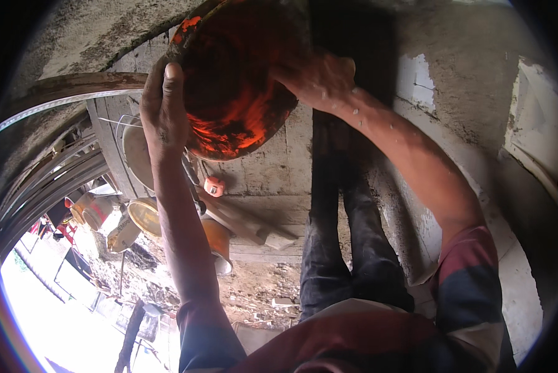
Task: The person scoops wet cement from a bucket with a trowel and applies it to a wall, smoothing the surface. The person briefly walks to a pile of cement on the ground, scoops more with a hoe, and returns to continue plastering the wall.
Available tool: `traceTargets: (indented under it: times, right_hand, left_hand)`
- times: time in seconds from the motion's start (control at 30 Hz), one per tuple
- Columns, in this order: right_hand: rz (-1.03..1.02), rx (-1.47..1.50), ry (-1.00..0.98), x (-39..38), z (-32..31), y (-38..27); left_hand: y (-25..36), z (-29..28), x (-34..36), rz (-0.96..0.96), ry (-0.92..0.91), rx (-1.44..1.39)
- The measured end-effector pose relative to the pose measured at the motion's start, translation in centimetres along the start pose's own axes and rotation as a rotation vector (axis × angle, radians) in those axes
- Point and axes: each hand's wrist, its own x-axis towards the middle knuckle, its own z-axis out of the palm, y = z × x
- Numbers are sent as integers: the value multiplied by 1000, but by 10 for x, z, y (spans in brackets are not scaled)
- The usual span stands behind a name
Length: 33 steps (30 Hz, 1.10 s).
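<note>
Farthest left, a long curved strip (74,87) bends in from the rim of the view, and below it a few used buckets stand on the ground, one of them yellow-rimmed (144,217). Next comes a pale bucket (137,155) with a wire handle, partly behind the left hand (166,121). That hand grasps the near-left edge of a red-orange tub (238,133), thumb lying on the rim, the other fingers mostly hidden. The tub is at the top centre, tipped so its inside shows: bright red streaks among broad dark areas, which look like residue or shadow. Under it, a small orange case (214,186) lies near some boards (248,227). To the right, the right hand (319,81) reaches to the tub's inner side; blur and shade hide its fingertips, so I cannot tell whether they grip anything. Pale flecks dot the wrist. Judging by this, handling of the tub is under way: some wall looks bare, the dark parts perhaps remain to be cleared, and the tub is not yet set down.
</note>
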Motion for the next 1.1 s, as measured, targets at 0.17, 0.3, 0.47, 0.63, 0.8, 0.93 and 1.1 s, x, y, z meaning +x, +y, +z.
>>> traceTargets:
  times: [0.17,0.3,0.47,0.63,0.8,0.93,1.1]
  right_hand:
    - [-69,-215,-234,14,-26,20]
    - [171,-270,-446,43,-18,10]
    - [376,161,-492,37,40,3]
    - [353,610,-557,29,31,-54]
    - [443,623,-409,-10,-27,-61]
    - [490,299,-514,2,-21,-14]
    - [566,351,-375,-30,-68,14]
  left_hand:
    - [6,23,1,175,-49,-16]
    - [-1,29,-5,186,-32,276]
    - [-8,30,-8,181,-15,120]
    - [-15,21,-6,112,18,7]
    - [-16,-7,1,18,101,-59]
    - [-4,-5,18,3,56,-108]
    - [-40,-35,39,1,131,-17]
